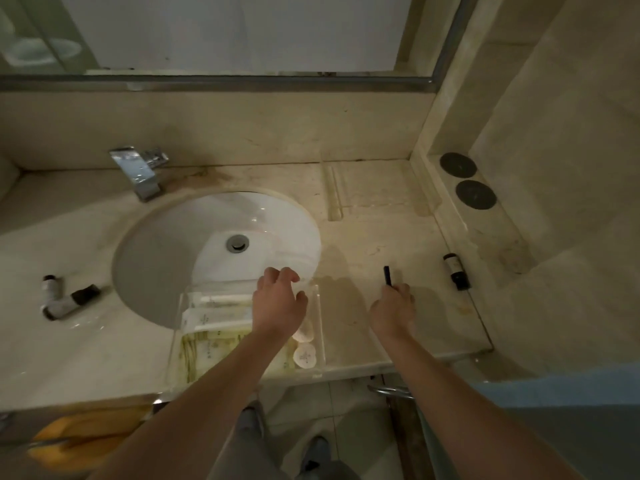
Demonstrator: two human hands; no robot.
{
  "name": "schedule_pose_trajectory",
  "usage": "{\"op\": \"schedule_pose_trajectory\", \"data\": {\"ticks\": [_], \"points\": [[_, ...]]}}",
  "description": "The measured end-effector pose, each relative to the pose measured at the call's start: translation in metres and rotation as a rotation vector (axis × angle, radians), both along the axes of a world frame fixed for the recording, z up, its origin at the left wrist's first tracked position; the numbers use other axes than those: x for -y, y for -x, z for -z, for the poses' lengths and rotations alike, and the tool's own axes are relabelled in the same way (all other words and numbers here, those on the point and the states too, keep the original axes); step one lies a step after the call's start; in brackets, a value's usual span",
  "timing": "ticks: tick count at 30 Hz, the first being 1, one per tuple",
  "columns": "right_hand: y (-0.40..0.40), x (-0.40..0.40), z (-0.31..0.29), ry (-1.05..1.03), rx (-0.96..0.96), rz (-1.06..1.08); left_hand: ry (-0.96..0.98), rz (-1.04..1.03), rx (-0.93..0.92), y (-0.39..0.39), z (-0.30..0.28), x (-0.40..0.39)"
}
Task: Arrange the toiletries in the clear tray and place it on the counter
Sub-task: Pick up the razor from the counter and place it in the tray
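Note:
The clear tray (pixel 319 327) sits at the counter's front edge, partly over the sink rim. It holds white sachets, pale packets and two round white soaps (pixel 304 355). My left hand (pixel 278 303) rests over the tray's far right side, fingers curled on its rim. To the right of the tray, my right hand (pixel 393 308) is closed on a thin black stick-like item (pixel 387 276) that points away from me. A dark bottle with a white label (pixel 455 271) lies on the counter at the right. Two small white bottles with dark caps (pixel 64 297) lie left of the sink.
The white oval sink (pixel 166 251) with a chrome faucet (pixel 138 171) fills the middle of the beige stone counter (pixel 381 230). A second clear tray (pixel 334 194) lies at the back right. Two black round discs (pixel 465 180) sit on the right ledge. A yellow object (pixel 83 438) shows below the counter.

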State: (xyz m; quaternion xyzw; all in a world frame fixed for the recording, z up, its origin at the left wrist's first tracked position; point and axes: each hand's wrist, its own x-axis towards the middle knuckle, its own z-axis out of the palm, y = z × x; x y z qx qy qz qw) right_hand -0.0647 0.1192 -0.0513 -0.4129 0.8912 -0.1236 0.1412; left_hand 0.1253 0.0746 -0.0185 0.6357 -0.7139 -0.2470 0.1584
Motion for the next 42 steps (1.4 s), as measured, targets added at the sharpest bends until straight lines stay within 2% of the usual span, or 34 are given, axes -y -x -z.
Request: {"op": "schedule_pose_trajectory", "data": {"ticks": [4,7,11,15,20,25,39,42], "points": [[-0.028,0.013,0.000,0.203,0.177,-0.074,0.107,-0.243,0.023,-0.042,-0.003,0.011],[-0.047,0.021,0.000,0.283,0.181,-0.116,0.156,-0.485,-0.011,-0.088,-0.005,0.023],[-0.066,0.030,-0.004,0.355,0.095,-0.224,0.025,-0.763,-0.017,-0.152,-0.003,0.037],[-0.093,0.043,-0.011,0.465,0.045,-0.356,-0.102,-0.859,-0.008,-0.197,0.005,0.045],[-0.130,0.058,-0.022,0.508,0.037,-0.455,-0.199,-0.841,-0.029,-0.220,0.014,0.051],[-0.153,0.066,-0.022,0.499,0.128,-0.480,-0.247,-0.833,-0.036,-0.227,0.019,0.053],[-0.150,0.067,-0.021,0.361,0.334,-0.343,-0.178,-0.621,-0.043,-0.205,0.021,0.057],[-0.146,0.066,-0.020,0.330,0.329,-0.368,-0.147,-0.554,-0.080,-0.197,0.019,0.055]]}}
